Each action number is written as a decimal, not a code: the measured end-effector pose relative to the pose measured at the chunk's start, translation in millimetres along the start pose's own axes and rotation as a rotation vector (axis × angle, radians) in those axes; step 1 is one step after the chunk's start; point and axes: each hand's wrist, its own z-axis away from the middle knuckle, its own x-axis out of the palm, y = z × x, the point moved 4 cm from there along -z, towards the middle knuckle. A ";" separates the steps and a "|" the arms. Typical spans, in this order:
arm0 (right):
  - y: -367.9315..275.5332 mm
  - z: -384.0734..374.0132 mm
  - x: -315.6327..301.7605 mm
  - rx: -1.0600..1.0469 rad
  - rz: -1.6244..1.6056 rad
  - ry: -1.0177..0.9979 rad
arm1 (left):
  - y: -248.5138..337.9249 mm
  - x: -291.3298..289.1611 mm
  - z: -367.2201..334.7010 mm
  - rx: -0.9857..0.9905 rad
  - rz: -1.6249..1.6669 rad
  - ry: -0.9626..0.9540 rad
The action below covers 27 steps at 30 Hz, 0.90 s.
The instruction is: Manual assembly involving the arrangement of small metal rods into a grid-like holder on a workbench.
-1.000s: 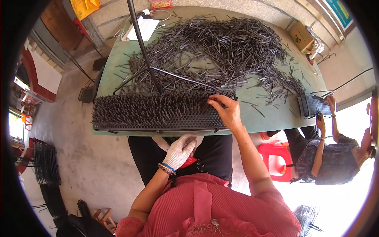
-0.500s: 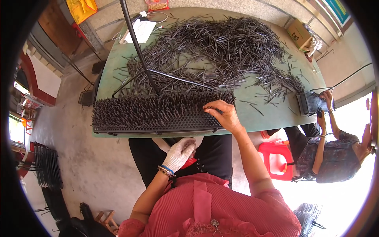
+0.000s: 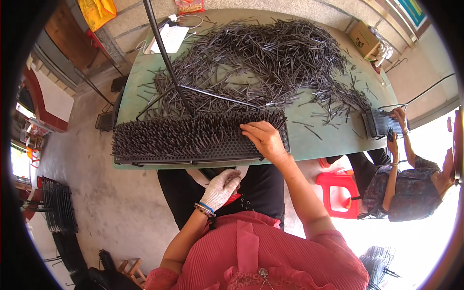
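A long black perforated rack [image 3: 212, 153] lies along the near table edge. Short dark strips [image 3: 159, 135] stand upright and crowded in its rear and left holes, while a band along its front and right shows bare holes. My right hand [image 3: 265, 140], ungloved, is over the rack's right part, its fingertips together against the strips; what they pinch is hidden. Below the table edge, over my lap, my left hand [image 3: 222, 186] wears a white knitted glove. Its fingers are curled, and whatever lies in them cannot be made out.
Loose dark strips [image 3: 290, 53] are heaped across the green table [image 3: 309, 145]. A black metal rod frame [image 3: 166, 58] rises behind the rack. A co-worker's hands [image 3: 398, 121] are at a smaller rack [image 3: 382, 123] on the right, near a red stool [image 3: 333, 193].
My right hand has moved slightly left along the rack, with its fingers lying closer together. My left hand stays nearly where it was.
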 end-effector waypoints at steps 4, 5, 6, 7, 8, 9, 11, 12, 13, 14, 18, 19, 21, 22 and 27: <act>-6.6 -2.7 -1.0 0.030 0.098 0.007 | 0.2 1.4 0.3 -0.001 0.009 -0.007; -7.5 -2.7 -1.5 0.032 0.115 0.022 | -0.5 1.3 0.4 -0.004 0.012 -0.006; -7.6 -2.9 -2.1 0.034 0.133 0.039 | -0.5 1.0 -0.1 -0.006 0.015 -0.006; -6.0 -1.5 -1.5 0.034 0.132 0.040 | 0.1 0.1 -0.1 -0.006 0.014 -0.006; -2.6 1.2 -1.6 0.048 0.112 0.065 | 1.8 -1.1 0.2 0.006 0.031 -0.012; -1.9 2.2 -2.1 0.062 0.091 0.089 | 3.6 -2.9 1.2 0.018 0.049 -0.017; -2.7 4.3 -2.0 0.074 0.119 0.082 | 5.2 -7.5 0.7 -0.015 0.012 -0.023; -3.5 4.5 -2.3 0.085 0.150 0.077 | 5.5 -9.4 0.0 -0.046 -0.027 -0.031; -4.6 5.3 -2.0 0.085 0.150 0.076 | 6.4 -11.1 -0.2 -0.047 -0.026 -0.032; -6.2 6.4 -1.9 0.082 0.178 0.085 | 8.1 -12.9 -0.5 -0.029 -0.054 -0.030; -15.4 6.5 -0.1 0.089 0.188 0.097 | 17.8 -22.2 5.2 0.049 -0.058 -0.012; -12.8 9.4 -1.3 0.082 0.166 0.145 | 23.9 -25.7 7.6 0.045 -0.074 -0.003; -6.7 15.1 -11.5 0.116 0.134 0.214 | 48.4 -36.1 16.8 0.069 -0.036 -0.011; -3.3 17.3 -18.7 0.180 0.134 0.252 | 66.9 -46.4 24.8 0.116 0.017 0.008; 81.7 78.1 -64.8 0.613 0.213 0.509 | 166.5 -137.4 30.8 0.356 -0.014 0.406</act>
